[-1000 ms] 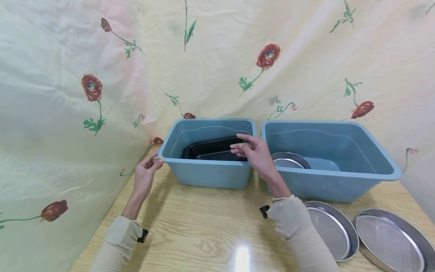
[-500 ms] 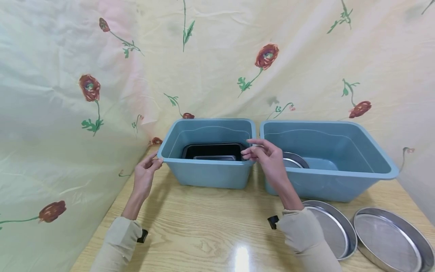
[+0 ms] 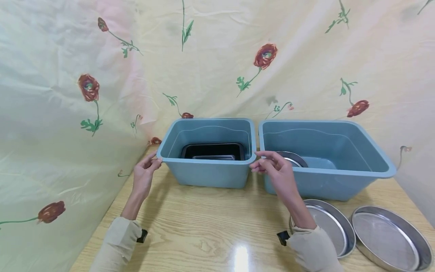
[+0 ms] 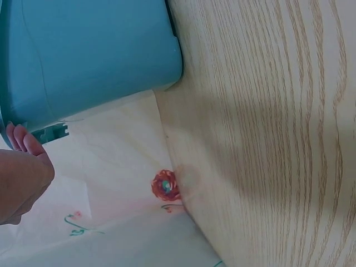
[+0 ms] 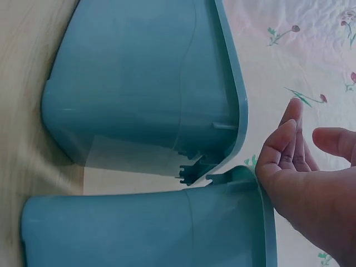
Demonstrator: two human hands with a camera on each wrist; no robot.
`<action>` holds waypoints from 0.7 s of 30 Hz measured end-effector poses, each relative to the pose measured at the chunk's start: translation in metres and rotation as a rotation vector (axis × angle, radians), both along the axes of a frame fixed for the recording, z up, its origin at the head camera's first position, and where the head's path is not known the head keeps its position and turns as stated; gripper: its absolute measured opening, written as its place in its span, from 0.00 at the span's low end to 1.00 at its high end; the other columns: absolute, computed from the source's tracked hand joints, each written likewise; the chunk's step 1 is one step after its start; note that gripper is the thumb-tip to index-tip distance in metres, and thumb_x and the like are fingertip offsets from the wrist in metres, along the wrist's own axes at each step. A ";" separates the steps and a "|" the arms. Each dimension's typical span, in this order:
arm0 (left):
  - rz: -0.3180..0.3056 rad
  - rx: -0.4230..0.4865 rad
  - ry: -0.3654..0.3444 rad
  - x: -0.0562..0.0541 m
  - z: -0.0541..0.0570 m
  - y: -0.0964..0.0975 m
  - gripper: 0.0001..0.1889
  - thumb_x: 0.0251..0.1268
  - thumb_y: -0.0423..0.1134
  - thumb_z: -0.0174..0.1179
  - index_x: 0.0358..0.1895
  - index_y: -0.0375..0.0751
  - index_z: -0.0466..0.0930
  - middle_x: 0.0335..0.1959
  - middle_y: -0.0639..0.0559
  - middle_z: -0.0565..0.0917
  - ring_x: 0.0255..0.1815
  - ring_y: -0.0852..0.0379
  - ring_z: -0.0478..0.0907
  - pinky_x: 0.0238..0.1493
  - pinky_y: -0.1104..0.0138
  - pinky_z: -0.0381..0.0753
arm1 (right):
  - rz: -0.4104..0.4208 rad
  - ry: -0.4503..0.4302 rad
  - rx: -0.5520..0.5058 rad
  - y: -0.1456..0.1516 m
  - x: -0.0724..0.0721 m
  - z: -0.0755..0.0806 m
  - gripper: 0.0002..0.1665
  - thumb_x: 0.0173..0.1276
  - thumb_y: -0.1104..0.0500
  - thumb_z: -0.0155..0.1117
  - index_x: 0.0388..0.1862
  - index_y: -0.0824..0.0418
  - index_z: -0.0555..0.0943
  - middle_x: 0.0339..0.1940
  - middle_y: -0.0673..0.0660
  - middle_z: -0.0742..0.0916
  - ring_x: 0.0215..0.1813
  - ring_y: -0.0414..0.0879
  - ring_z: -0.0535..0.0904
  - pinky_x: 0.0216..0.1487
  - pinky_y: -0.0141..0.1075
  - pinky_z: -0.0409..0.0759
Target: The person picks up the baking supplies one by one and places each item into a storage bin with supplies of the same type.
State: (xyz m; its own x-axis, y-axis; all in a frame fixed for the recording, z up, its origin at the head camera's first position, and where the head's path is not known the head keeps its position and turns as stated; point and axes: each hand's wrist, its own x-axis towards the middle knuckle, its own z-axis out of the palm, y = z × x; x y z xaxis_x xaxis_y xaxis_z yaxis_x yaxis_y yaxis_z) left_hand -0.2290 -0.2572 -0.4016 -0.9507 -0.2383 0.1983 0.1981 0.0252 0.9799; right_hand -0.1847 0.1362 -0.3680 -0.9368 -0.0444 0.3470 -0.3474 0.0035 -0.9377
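A smaller blue plastic tub [image 3: 207, 174] stands on the left, with a black rectangular baking pan [image 3: 217, 145] and a second dark piece inside it. My left hand [image 3: 144, 175] holds the tub's front left corner by the rim; in the left wrist view the fingertips of that hand [image 4: 25, 175] curl under the lip. At the front right corner hovers my right hand [image 3: 276, 172], fingertips right at the rim and nothing held. The right wrist view shows this hand [image 5: 306, 167] with loosely bent fingers and the thumb apart.
A larger blue tub [image 3: 340, 185] stands close on the right, a round metal-rimmed pan [image 3: 293, 158] inside it. Two round metal sieves [image 3: 334, 226] lie at the front right of the wooden table [image 3: 204, 226]. Flowered cloth [image 3: 210, 56] hangs behind and at both sides.
My right hand let go of the black baking pan, which settled flat in the left tub. That hand then moved right and down out to the tub's corner. The left hand stayed put.
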 end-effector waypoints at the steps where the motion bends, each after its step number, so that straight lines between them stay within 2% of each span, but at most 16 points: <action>1: 0.001 -0.006 0.000 0.000 0.000 0.000 0.22 0.75 0.31 0.62 0.68 0.28 0.76 0.32 0.62 0.84 0.40 0.59 0.80 0.51 0.71 0.79 | -0.006 -0.004 0.005 0.002 0.002 -0.001 0.16 0.82 0.67 0.53 0.60 0.76 0.77 0.35 0.55 0.90 0.37 0.44 0.87 0.46 0.35 0.85; 11: 0.003 -0.018 -0.030 0.001 0.000 -0.001 0.24 0.76 0.32 0.61 0.70 0.30 0.74 0.33 0.62 0.83 0.40 0.61 0.79 0.53 0.70 0.78 | -0.043 0.002 0.071 0.022 0.021 -0.016 0.16 0.83 0.64 0.53 0.60 0.74 0.77 0.36 0.58 0.91 0.38 0.44 0.87 0.46 0.33 0.85; 21: 0.004 -0.002 -0.027 0.001 0.000 0.001 0.24 0.76 0.30 0.60 0.71 0.30 0.73 0.32 0.60 0.85 0.37 0.64 0.80 0.50 0.71 0.80 | -0.078 0.011 0.000 0.046 0.045 -0.025 0.15 0.81 0.67 0.55 0.58 0.78 0.77 0.34 0.57 0.90 0.36 0.45 0.88 0.43 0.32 0.85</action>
